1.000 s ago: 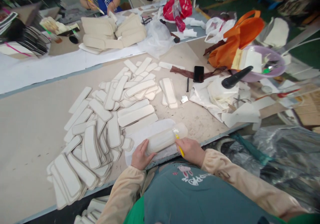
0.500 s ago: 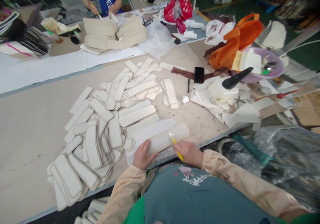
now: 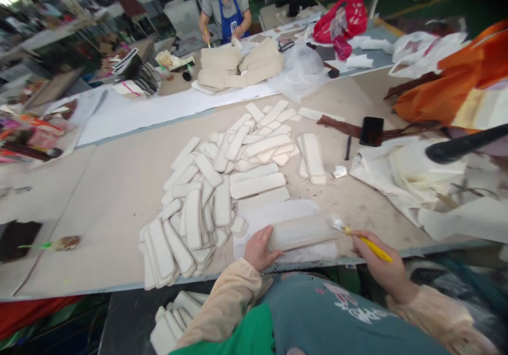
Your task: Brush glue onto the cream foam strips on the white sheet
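Note:
A long, pale rounded strip (image 3: 304, 231) lies on a white sheet (image 3: 291, 208) at the table's near edge. My left hand (image 3: 260, 248) rests over its left end, fingers laid out and thumb apart. In my right hand (image 3: 381, 265) is a yellow-handled brush (image 3: 378, 249), whose whitish bristles touch the strip's right end. The strip looks somewhat shiny. Just beyond the sheet are a few white strips (image 3: 257, 185) lying side by side. To the left spreads a large loose heap of similar strips (image 3: 194, 217), overlapping in several layers.
On the right are a phone (image 3: 372, 131), a white container with a black handle (image 3: 468, 143) and an orange bag (image 3: 456, 98). Another brush (image 3: 65, 243) lies far left. Across the table, a co-worker (image 3: 228, 11) holds a yellow tool. More strips (image 3: 178, 312) sit below the table edge.
My right hand has drawn the brush rightward along the strip to its right end. My left hand stays on the left end. The view has swung left.

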A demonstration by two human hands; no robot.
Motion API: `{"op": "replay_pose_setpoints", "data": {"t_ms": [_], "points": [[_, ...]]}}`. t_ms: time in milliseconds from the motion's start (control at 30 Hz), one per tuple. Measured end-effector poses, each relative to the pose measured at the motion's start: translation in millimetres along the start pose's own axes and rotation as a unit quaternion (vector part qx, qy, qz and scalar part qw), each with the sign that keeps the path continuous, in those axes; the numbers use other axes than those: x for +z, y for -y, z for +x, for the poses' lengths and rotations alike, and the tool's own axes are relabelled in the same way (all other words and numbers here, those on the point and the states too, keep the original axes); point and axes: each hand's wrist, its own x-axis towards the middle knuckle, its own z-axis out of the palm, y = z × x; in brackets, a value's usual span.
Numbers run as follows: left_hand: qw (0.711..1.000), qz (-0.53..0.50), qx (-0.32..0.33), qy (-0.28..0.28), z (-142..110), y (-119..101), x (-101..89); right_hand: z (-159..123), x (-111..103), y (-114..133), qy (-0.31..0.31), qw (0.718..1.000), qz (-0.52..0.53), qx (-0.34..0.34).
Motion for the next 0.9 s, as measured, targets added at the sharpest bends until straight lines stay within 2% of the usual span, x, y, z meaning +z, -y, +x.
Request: {"op": "replay_pose_setpoints", "data": {"t_ms": [133,233,367,467,733,900], "points": [[0.999,0.014,0.002,-0.029,7,7,-14.2,1,-11,9,-0.038,0.999,0.021,0.025],[0.996,0.061,-0.034,-0.063,28,25,-29.4,-4,-10,19,-0.053,0.998,0.031,0.014],[0.984,0.165,-0.072,-0.002,70,53,-42.2,-9,-6,18,-0.048,0.998,0.037,-0.006],[0.976,0.196,-0.088,0.031,92,64,-43.4,-11,-7,16,-0.032,0.998,0.041,-0.022],[0.968,0.199,-0.144,0.056,111,69,-46.5,-12,-9,16,-0.038,0.998,0.016,-0.051],[0.973,0.170,-0.138,0.080,115,57,-66.1,-7,-7,25,-0.063,0.995,0.039,-0.064]]}}
